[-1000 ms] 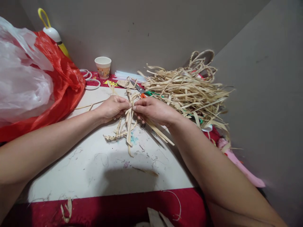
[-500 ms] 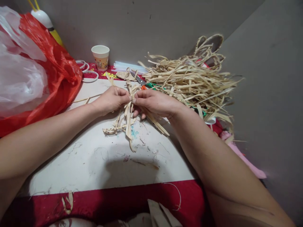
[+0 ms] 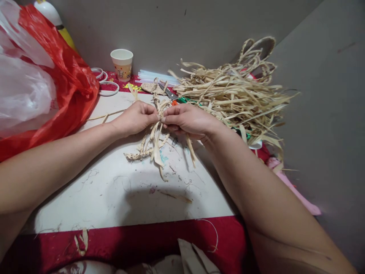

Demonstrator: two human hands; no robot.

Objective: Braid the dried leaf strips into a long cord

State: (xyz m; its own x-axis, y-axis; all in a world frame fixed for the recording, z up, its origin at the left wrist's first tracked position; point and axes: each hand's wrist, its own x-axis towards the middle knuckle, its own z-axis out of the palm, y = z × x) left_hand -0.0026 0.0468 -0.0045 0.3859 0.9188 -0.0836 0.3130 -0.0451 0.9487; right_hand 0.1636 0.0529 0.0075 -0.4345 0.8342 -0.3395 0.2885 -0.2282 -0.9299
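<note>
My left hand (image 3: 138, 117) and my right hand (image 3: 189, 121) meet over the white board (image 3: 105, 198), thumbs and forefingers pinched close together. Between them they grip a partly braided piece of dried straw strips (image 3: 157, 146). Its loose flat ends hang toward me. A finished-looking braid (image 3: 138, 156) curls on the board below my left hand, and a thin braided end (image 3: 155, 95) stretches away behind the fingertips. More strips (image 3: 191, 149) stick out below my right hand. The exact crossing of strips is hidden by my fingers.
A large heap of dried straw (image 3: 234, 91) lies at the back right, with scissors (image 3: 171, 94) beside it. Behind are a paper cup (image 3: 122, 66), white rings (image 3: 108, 89) and pale straws (image 3: 156, 77). A red plastic bag (image 3: 76, 83) stands at left; pink cloth (image 3: 296, 192) lies right.
Both hands stay pinched at the braid. My right hand's lower fingers have curled in, and the strips under it have swung to hang more steeply. The view has shifted slightly.
</note>
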